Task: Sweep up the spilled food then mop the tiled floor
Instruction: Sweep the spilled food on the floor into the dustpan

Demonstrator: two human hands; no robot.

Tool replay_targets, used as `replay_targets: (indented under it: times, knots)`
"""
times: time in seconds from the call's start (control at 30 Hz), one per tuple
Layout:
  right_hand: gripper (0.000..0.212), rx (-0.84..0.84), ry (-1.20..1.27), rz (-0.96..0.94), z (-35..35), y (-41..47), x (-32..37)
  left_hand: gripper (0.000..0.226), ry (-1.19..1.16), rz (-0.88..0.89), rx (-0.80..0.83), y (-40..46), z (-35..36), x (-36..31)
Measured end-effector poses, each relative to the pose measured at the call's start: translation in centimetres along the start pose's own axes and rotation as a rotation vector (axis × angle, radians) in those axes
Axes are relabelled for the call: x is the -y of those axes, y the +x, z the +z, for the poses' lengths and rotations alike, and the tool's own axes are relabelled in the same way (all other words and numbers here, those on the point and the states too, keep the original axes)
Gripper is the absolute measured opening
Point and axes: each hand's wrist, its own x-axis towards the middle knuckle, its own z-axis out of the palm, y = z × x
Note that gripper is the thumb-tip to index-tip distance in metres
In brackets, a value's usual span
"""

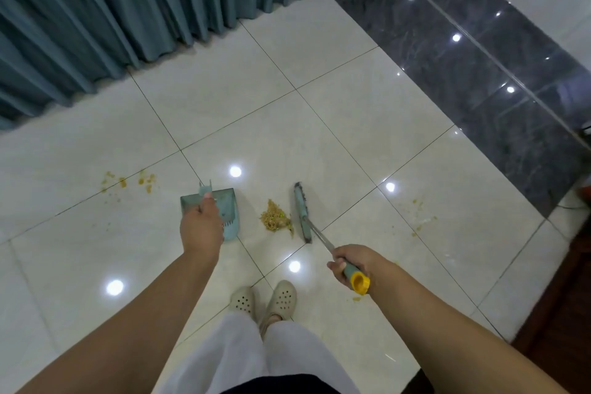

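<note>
Two hands: dustpan (pixel 224 214), broom (pixel 302 213), food pile (pixel 274 220) between.

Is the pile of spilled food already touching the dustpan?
Apart. The head view shows bare pale tile between the food pile and the dustpan; the broom head sits on the pile's other side.

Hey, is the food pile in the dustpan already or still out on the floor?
Out. The food pile lies on the tile between the dustpan and the broom head, touching neither.
</note>
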Motion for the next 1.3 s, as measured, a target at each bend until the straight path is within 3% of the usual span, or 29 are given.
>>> replay_targets:
  times: [0.17,0.3,0.7,1.0,1.13,1.3]
  knots:
    - [0.015,-0.009,0.057,-0.019,1.3,0.1,-1.1,0.047,-0.039,-0.007,-0.019,0.1,-0.6,0.0]
    - [0.002,0.055,0.139,0.010,4.0,-0.1,-1.9,0.048,-0.020,0.008,-0.006,0.3,-1.6,0.6]
    - [0.015,0.178,0.313,-0.025,11.1,-1.1,-1.0,0.048,-0.005,-0.011,0.033,1.2,-3.8,1.8]
    - [0.020,0.204,0.441,-0.067,11.3,-2.1,0.1,0.049,0.006,-0.009,0.060,1.8,-5.0,1.8]
    - [0.018,0.168,0.328,-0.092,10.6,-3.0,0.3,0.048,0.015,-0.010,0.083,2.1,-5.4,1.7]
    - [0.010,0.092,-0.040,-0.114,9.6,-2.0,1.9,0.047,0.021,0.001,0.112,2.2,-5.8,1.9]
